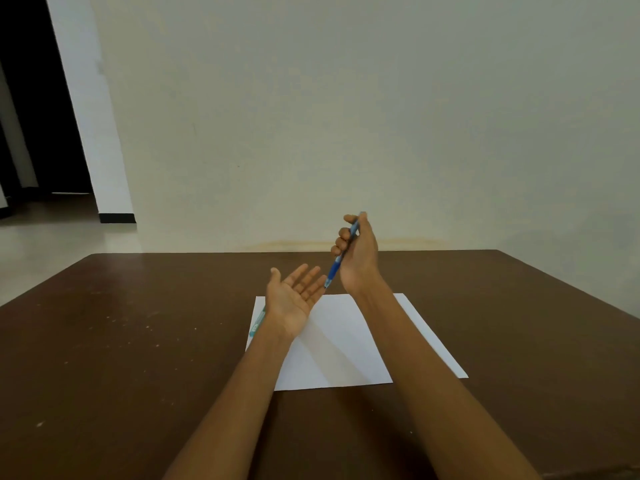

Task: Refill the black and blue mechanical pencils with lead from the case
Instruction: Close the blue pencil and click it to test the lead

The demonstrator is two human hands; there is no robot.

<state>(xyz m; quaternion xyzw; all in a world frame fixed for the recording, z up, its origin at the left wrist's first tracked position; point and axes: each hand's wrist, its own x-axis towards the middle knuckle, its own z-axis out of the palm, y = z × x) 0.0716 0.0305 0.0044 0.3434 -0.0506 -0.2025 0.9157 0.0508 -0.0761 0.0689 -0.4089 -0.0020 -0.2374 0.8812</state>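
My right hand (358,258) is raised above the table and grips the blue mechanical pencil (335,268), which slants down to the left with its tip over the fingers of my left hand. My left hand (294,297) is held palm up, fingers spread, with nothing in it. A teal, partly transparent object (257,323), probably the lead case, lies on the left edge of the white paper (346,344), half hidden behind my left wrist. The black pencil is not visible.
The paper lies in the middle of a dark brown table (121,358) that stands against a pale wall (346,116). A dark doorway (34,116) opens at the far left.
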